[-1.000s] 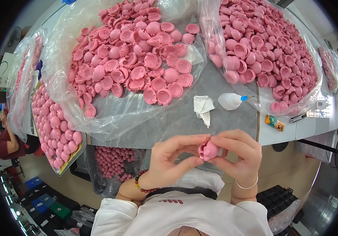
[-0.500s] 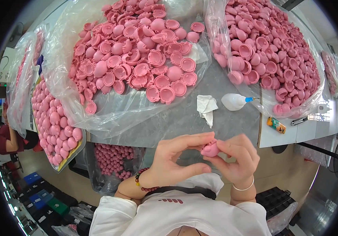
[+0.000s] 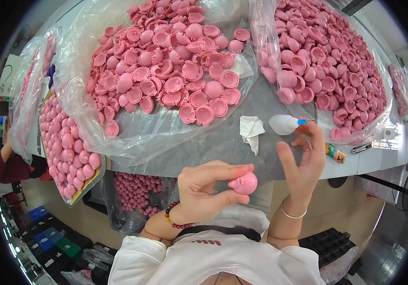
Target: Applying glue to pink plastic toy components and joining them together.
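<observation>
My left hand [image 3: 203, 189] pinches a round pink plastic ball [image 3: 246, 183] with small knobs between thumb and fingertips, in front of the table edge. With nothing in it, my right hand [image 3: 304, 164] reaches up with thumb and fingers apart. Its fingertips are at the blue-capped needle tip of a white squeeze bottle [image 3: 282, 124] lying on its side; whether they touch is unclear. Left of the bottle, a crumpled white cloth [image 3: 251, 132] lies on the grey table [image 3: 213, 147].
Loose pink half shells [image 3: 170, 85] lie heaped on clear plastic, with another bagged heap [image 3: 327, 71] on the right. A tray of pink balls [image 3: 73, 156] stands at left. An orange-green lighter-like object [image 3: 335, 153] lies right of my hand. Beneath the table edge is a bin of pink balls [image 3: 137, 192].
My right hand has let go of the pink ball and moved up and right to the bottle, its fingers opening. The ball stays in my left hand, now more fully visible.
</observation>
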A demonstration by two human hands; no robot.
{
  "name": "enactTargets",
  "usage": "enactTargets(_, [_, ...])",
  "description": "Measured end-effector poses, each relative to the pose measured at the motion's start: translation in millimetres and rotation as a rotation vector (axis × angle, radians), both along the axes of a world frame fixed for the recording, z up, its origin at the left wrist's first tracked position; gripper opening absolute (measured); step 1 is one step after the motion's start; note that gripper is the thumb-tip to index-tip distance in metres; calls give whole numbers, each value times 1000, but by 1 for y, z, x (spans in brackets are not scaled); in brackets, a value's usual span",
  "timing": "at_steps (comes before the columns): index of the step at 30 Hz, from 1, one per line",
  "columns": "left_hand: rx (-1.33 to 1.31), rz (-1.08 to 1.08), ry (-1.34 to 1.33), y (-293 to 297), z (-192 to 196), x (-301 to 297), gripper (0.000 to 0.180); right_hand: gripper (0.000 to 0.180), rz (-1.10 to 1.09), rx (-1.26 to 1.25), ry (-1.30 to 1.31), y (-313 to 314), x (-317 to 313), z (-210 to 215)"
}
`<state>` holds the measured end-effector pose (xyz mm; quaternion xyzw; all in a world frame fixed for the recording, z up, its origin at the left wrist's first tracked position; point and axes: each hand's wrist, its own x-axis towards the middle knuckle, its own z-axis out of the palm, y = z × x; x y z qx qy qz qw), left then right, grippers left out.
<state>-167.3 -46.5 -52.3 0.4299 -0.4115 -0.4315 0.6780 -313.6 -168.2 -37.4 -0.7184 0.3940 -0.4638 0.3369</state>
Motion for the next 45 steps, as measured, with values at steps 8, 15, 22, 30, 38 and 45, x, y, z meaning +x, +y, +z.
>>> enactTargets(8, [184,-207,666,-4,8,2,52,30,50,156,-13,1,-6,-10])
enactTargets(15, [131,-463,877,-7,0,5,51,22,101,237,-312,14,-14,-8])
enactTargets(22, [215,-365,679,-1,3,8,59,23,154,277,-153,12,-14,-10])
enactTargets(30, [53,189,-297,33,34,70,39,24,132,265,-253,16,-18,-11])
enactTargets(38, [-101,613,-299,62,23,90,54,23,119,118,-76,6,-11,-11])
enactTargets(45, [-136,30,-23,17,12,34,45,30,-205,-94,221,-6,9,-7])
